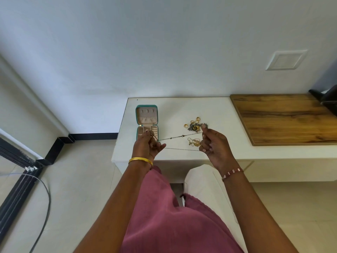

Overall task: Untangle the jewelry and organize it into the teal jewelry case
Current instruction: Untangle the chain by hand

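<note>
The left hand [148, 143] and right hand [212, 141] each pinch an end of a thin chain necklace [177, 137], stretched taut between them above the white table [209, 110], likely to expose knots; the open teal jewelry case [147, 121] waits far left; the tangled jewelry pile [196, 127] lies just beyond the right hand.

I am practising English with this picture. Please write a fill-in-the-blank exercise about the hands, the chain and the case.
1. The thin metal chain is stretched between the left hand and the ____ hand.
2. The teal square jewelry case lies with its lid ____.
3. The loose gold rings lie on the ____ table.
4. The left wrist wears a ____ bangle.

Missing words: right; open; white; gold
</note>
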A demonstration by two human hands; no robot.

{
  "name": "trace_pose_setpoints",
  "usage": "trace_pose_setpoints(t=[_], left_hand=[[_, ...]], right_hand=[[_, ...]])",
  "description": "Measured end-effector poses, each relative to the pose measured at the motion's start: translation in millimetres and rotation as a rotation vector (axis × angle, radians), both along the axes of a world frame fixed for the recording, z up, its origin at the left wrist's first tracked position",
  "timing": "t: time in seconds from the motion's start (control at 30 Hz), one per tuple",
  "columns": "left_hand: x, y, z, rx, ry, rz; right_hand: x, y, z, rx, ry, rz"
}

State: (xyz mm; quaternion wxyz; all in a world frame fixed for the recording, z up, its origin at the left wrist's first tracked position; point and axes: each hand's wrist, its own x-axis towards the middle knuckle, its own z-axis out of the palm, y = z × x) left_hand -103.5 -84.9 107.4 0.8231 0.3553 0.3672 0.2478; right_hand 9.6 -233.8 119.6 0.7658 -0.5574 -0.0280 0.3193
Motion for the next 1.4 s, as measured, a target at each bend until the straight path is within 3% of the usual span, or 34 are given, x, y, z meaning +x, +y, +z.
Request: trace_pose_setpoints(t=[0.1, 0.23, 0.37, 0.43, 0.53, 0.7, 0.9, 1.13, 1.4], left_hand=[[-2.6, -2.8, 3.1, 0.013, -0.013, -0.028], [-2.8, -10.7, 6.9, 0.208, 0.058, -0.103], [0.7, -18.3, 10.1, 0.368, 0.127, -0.192], [2.4, -22.3, 11.6, 0.454, 0.157, -0.263], [4.1, -27.2, 14.7, 0.577, 0.193, -0.325], [3.8, -28.3, 18.3, 0.782, 0.252, -0.348], [5.0, -29.4, 12.3, 0.739, 0.245, -0.314], [3.0, -25.1, 2.8, 0.748, 0.302, -0.306], [2.2, -26.3, 5.3, 0.960, 0.326, -0.297]], right_hand=[[1.2, -0.6, -5.2, -0.118, -0.054, 0.017], [2.7, -1.8, -8.1, -0.382, -0.252, 0.207], [-5.7, 5.8, 0.3, -0.521, -0.475, 0.352], [-12.1, 13.2, 8.3, -0.478, -0.554, 0.356], [-21.8, 22.0, 19.3, -0.359, -0.490, 0.354], [-27.6, 25.7, 21.3, -0.365, -0.494, 0.286], [-25.6, 22.7, 21.7, -0.312, -0.462, 0.324], [-21.2, 19.8, 24.6, -0.259, -0.512, 0.087], [-26.4, 23.8, 29.4, -0.304, -0.667, 0.205]])
